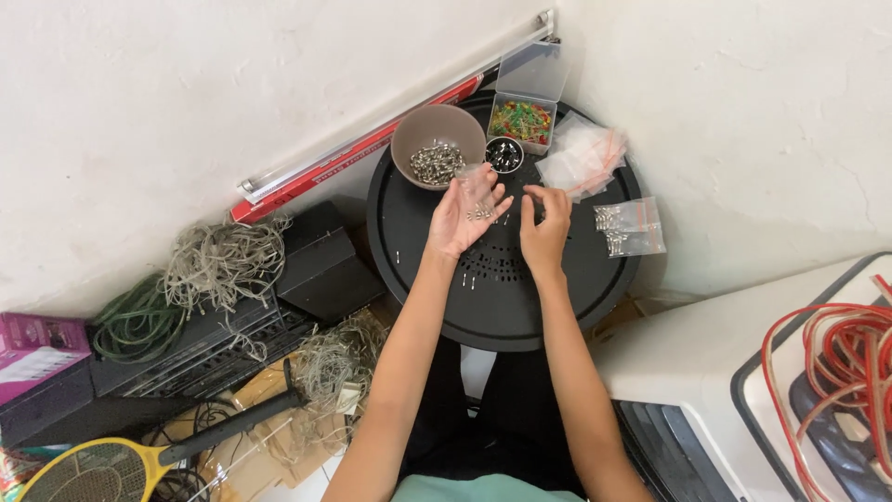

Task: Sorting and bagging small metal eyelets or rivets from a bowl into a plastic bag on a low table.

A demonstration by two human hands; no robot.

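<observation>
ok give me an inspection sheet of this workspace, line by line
surface: round black tray table, a few small metal bits loose on it
job's things: small metal parts in the left palm; brown bowl of the same parts; small black cup; clear box of coloured pieces
clutter: zip bags, empty bags
hands: left hand open, palm up; right hand pinching fingers, contents too small to tell
cables: tangled grey wire, green coil, red-and-white cable
surroundings: white walls, yellow racket, tube light
</observation>
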